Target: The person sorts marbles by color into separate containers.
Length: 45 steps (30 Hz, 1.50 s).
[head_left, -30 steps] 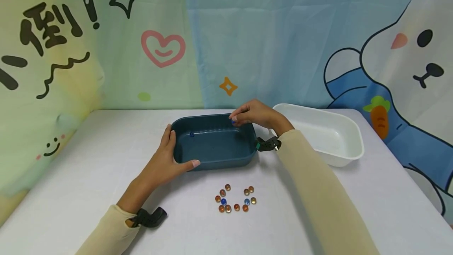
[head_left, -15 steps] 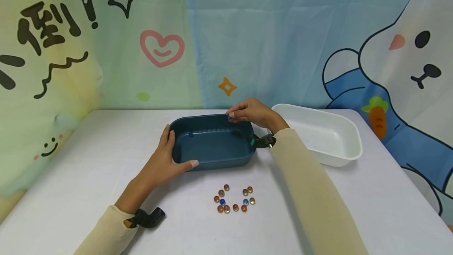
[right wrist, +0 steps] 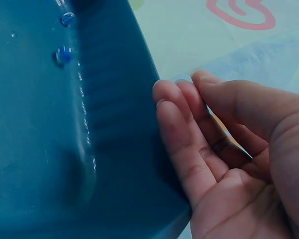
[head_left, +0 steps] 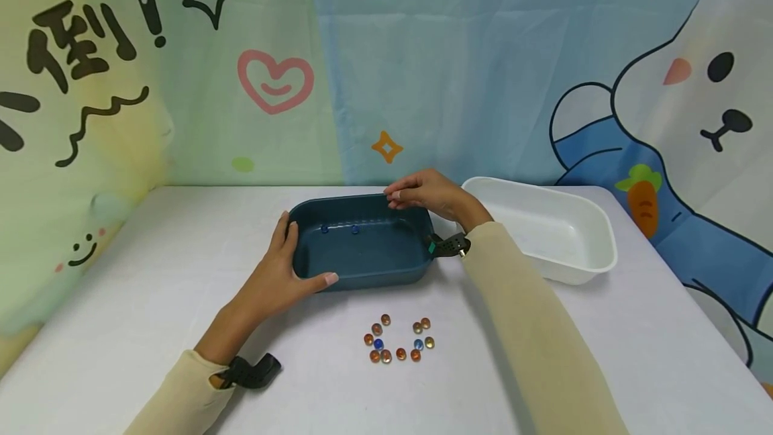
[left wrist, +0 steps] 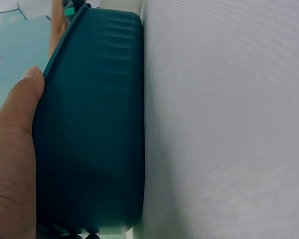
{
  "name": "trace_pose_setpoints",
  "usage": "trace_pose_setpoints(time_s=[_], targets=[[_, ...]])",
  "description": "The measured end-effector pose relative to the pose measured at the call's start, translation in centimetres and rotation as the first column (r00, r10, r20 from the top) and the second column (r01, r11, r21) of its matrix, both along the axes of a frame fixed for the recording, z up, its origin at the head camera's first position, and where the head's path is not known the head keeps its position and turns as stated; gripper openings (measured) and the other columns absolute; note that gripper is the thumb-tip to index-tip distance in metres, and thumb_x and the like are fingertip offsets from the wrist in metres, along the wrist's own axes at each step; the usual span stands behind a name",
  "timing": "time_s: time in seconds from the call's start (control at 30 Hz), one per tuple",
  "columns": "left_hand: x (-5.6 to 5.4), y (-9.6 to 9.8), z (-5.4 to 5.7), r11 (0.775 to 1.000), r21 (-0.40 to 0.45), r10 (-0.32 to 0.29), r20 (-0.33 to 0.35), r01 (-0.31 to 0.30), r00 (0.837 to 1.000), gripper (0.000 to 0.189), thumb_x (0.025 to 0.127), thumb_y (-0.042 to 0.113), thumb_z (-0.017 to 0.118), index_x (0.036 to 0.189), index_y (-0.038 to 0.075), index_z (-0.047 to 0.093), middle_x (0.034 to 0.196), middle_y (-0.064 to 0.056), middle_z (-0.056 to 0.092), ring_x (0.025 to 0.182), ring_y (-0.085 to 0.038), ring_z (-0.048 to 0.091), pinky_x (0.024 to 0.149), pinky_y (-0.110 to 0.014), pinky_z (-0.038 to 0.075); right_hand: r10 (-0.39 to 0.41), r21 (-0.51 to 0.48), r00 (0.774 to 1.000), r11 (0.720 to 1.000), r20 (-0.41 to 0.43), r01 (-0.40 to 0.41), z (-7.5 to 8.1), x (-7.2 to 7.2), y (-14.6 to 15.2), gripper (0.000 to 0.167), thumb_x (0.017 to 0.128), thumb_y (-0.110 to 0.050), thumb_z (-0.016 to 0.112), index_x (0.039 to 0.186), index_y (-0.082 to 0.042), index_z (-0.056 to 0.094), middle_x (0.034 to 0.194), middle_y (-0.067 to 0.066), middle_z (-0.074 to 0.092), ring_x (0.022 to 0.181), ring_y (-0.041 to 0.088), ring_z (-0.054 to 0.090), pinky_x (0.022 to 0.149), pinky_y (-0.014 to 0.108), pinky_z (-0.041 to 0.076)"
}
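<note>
A dark teal rectangular tray (head_left: pixel 362 280) stands on the white table, with two blue glass marbles, one of them a marble (head_left: pixel 355 229), at the back of its floor. My left hand (head_left: pixel 280 270) rests against the tray's left end, thumb along the front rim and straight fingers on the left side. Over the tray's back right corner is my right hand (head_left: pixel 431 195). In the right wrist view its fingers (right wrist: pixel 174 127) are relaxed and hold nothing, and the thumb stands a little apart. Several amber marbles and two blue ones, including a dark blue marble (head_left: pixel 378 344), lie in front of the tray.
A white plastic basin (head_left: pixel 561 269) stands to the right of the tray, behind my right forearm. A patterned curtain (head_left: pixel 447 86) hangs along the back edge of the table (head_left: pixel 495 388).
My right hand has shifted slightly left and let go of a blue marble. That marble now lies in the tray beside the other one. My left hand stays on the tray.
</note>
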State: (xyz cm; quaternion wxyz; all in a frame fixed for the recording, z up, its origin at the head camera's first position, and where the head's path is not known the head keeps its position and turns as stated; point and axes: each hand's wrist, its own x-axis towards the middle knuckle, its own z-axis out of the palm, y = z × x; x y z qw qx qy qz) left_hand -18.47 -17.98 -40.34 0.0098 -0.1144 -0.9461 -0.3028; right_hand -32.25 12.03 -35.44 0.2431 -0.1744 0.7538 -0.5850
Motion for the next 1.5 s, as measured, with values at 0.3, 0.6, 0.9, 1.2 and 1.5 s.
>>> trace_pose_setpoints(time_s=[0.3, 0.6, 0.9, 1.2, 1.5], targets=[[0.0, -0.2, 0.1, 1.0, -0.003, 0.001, 0.0, -0.001, 1.0, 0.121, 0.076, 0.071, 0.067, 0.153, -0.003, 0.011, 0.161, -0.005, -0.014, 0.143, -0.041, 0.015, 0.106, -0.058, 0.03, 0.055, 0.083, 0.996, 0.995, -0.064, -0.049, 0.1, 0.1, 0.0, 0.031, 0.099, -0.008, 0.056, 0.128, 0.004, 0.061, 0.126, 0.023, 0.059, 0.108, 0.025, 0.063, 0.097, 0.039, 0.046], [-0.1, 0.0, 0.0, 1.0, 0.001, 0.004, 0.02, -0.004, 1.0, 0.125, 0.075, 0.072, 0.067, 0.153, -0.004, 0.006, 0.161, -0.005, -0.014, 0.144, -0.04, 0.014, 0.107, -0.057, 0.029, 0.037, 0.032, 0.997, 0.999, -0.062, -0.035, -0.3, 0.3, 0.3, 0.033, 0.1, -0.009, 0.056, 0.128, 0.007, 0.059, 0.128, 0.025, 0.057, 0.108, 0.026, 0.063, 0.097, 0.04, 0.046], [0.0, 0.0, 0.0, 1.0, -0.003, -0.003, 0.013, 0.003, 1.0, 0.123, 0.075, 0.071, 0.067, 0.154, -0.002, 0.007, 0.161, -0.007, -0.013, 0.144, -0.041, 0.014, 0.106, -0.059, 0.029, 0.041, 0.022, 0.998, 0.999, -0.053, -0.039, 0.0, 0.8, 0.2, 0.035, 0.101, -0.012, 0.055, 0.131, 0.006, 0.058, 0.131, 0.025, 0.056, 0.111, 0.028, 0.06, 0.102, 0.043, 0.041], [-0.1, 0.0, 0.0, 1.0, 0.004, -0.003, 0.009, 0.003, 1.0, 0.122, 0.075, 0.071, 0.067, 0.154, -0.001, 0.008, 0.161, -0.005, -0.014, 0.143, -0.041, 0.015, 0.106, -0.059, 0.029, 0.062, 0.026, 0.994, 0.998, -0.089, -0.06, -0.3, 0.7, 0.4, 0.037, 0.101, -0.014, 0.054, 0.132, 0.006, 0.056, 0.131, 0.024, 0.056, 0.112, 0.027, 0.061, 0.101, 0.043, 0.042], [-0.1, 0.0, -0.1, 1.0, 0.001, 0.003, 0.01, -0.003, 1.0, 0.123, 0.075, 0.072, 0.067, 0.154, -0.002, 0.009, 0.161, -0.007, -0.013, 0.143, -0.042, 0.015, 0.106, -0.059, 0.029, 0.118, 0.07, 0.985, 0.991, -0.123, -0.11, -0.1, 1.7, -0.3, 0.035, 0.101, -0.011, 0.054, 0.132, 0.005, 0.056, 0.127, 0.024, 0.059, 0.11, 0.031, 0.062, 0.099, 0.046, 0.043]])
